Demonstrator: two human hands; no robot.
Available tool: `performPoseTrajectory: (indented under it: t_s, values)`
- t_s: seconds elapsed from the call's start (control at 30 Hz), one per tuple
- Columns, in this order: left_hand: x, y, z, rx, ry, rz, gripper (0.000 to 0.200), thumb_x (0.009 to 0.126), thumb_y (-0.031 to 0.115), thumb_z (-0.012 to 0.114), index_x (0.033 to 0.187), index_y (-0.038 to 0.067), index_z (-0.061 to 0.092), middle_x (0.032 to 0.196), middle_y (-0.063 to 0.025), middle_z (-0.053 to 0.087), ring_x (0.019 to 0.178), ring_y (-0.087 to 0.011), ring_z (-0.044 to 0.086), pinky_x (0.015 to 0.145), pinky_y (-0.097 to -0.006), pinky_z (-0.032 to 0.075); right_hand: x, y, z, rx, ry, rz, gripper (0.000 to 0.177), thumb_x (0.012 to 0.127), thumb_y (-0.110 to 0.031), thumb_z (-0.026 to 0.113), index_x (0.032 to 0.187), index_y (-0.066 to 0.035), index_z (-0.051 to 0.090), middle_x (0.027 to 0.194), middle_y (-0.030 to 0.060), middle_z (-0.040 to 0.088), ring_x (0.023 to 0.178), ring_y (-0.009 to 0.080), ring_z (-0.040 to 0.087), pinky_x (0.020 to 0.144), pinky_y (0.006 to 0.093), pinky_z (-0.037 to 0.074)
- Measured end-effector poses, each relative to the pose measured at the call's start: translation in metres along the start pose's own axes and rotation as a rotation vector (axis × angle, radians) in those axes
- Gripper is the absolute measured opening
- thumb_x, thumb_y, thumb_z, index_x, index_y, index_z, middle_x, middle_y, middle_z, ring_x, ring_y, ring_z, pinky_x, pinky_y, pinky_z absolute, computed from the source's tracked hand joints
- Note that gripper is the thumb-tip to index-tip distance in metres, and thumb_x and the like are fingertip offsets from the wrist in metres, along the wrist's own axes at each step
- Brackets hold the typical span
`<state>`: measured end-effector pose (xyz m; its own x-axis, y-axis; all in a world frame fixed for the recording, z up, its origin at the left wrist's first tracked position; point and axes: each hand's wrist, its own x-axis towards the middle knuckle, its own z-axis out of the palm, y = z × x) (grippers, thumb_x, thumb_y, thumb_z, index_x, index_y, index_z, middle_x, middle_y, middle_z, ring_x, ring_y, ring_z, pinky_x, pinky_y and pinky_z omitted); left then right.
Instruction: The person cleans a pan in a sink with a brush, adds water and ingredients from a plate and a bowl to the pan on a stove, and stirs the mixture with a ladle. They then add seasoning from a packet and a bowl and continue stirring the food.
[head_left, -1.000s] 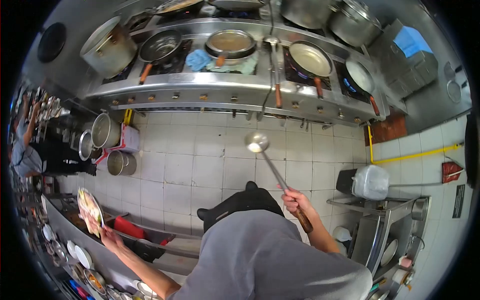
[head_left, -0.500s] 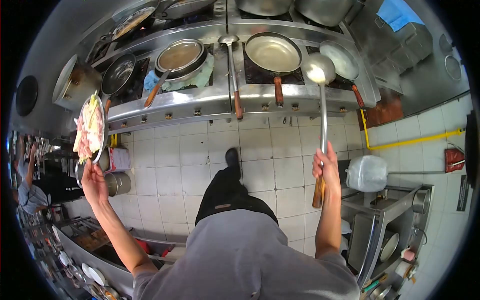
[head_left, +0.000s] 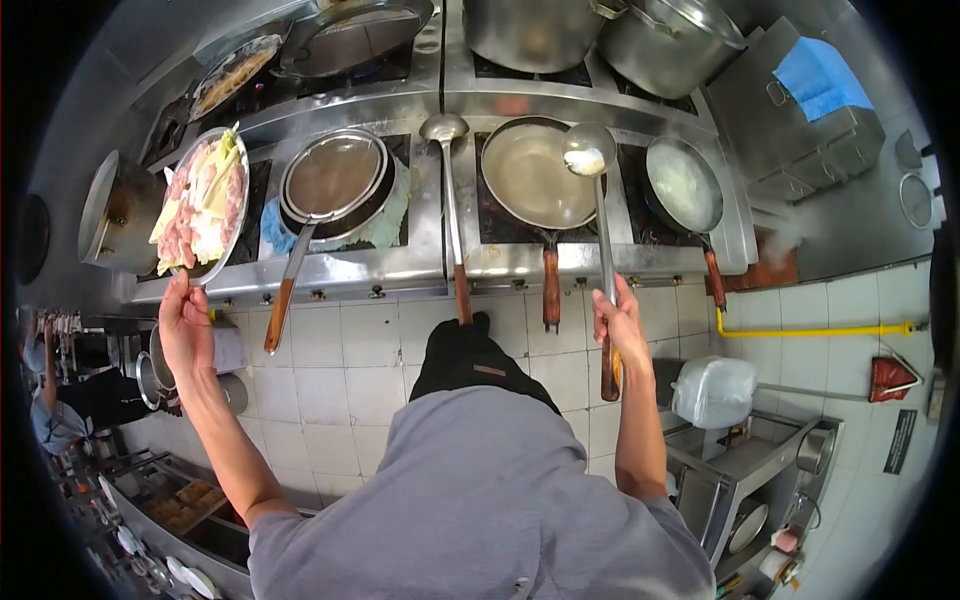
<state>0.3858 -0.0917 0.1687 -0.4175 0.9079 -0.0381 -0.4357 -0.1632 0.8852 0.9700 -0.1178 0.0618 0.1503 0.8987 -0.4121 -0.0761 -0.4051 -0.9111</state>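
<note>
My left hand (head_left: 187, 330) pinches the near edge of a plate (head_left: 243, 212) loaded with raw sliced meat and pale vegetables (head_left: 205, 200). The plate overlaps the stove's left burner and hides the black pan seen there earlier. My right hand (head_left: 622, 325) is wrapped round the long handle of a ladle (head_left: 606, 240), near its wooden end. A white substance (head_left: 584, 161) lies in the ladle's bowl, which overlaps the right rim of a wide pan (head_left: 551, 275) holding thin liquid. Another ladle (head_left: 453, 205) rests on the stove, left of that pan.
A strainer (head_left: 285, 290) sits over a pot on the left burner. At right stands a smaller pan (head_left: 714, 275) with cloudy whitish contents. Large pots (head_left: 535, 30) line the back. A yellow pipe (head_left: 810, 332) runs along the right wall. Another person (head_left: 60, 415) is at far left.
I have moved forward, closer to the stove. The plate has come over the left burner, and the ladle's bowl has shifted left to the wide pan's rim.
</note>
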Motion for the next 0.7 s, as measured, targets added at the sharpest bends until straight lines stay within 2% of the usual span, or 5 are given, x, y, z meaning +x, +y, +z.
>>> performPoseTrajectory:
  t_s: [0.27,0.43,0.7]
  values:
    - [0.050,-0.025,0.055,-0.028,0.003,-0.013,0.015,0.090,0.003,0.058,0.103,-0.005,0.059,0.085,-0.0036,0.061,0.073,-0.0091,0.060,0.069,-0.0189,0.053,0.020,-0.002,-0.012,-0.064,-0.002,0.039,0.053,0.093,-0.012,0.054,0.141,-0.006,0.033,0.061,-0.0017,0.042,0.041,0.0078,0.041,0.036,0.0255,0.037]
    - [0.040,-0.033,0.086,0.027,0.059,-0.012,0.010,0.090,0.004,0.058,0.098,-0.002,0.060,0.086,-0.0020,0.062,0.071,-0.0075,0.058,0.067,-0.0190,0.052,0.031,0.007,-0.016,-0.053,-0.033,0.053,0.057,0.093,-0.013,0.055,0.144,-0.008,0.028,0.061,-0.0023,0.042,0.041,0.0075,0.041,0.036,0.0251,0.037]
    - [0.029,-0.037,0.094,0.074,0.085,-0.009,0.007,0.090,0.002,0.056,0.096,-0.001,0.059,0.084,-0.0004,0.057,0.071,-0.0066,0.057,0.067,-0.0189,0.052,0.039,0.017,-0.016,-0.117,-0.066,0.039,0.060,0.093,-0.013,0.056,0.145,-0.008,0.027,0.064,-0.0008,0.046,0.041,0.0081,0.042,0.036,0.0256,0.036]
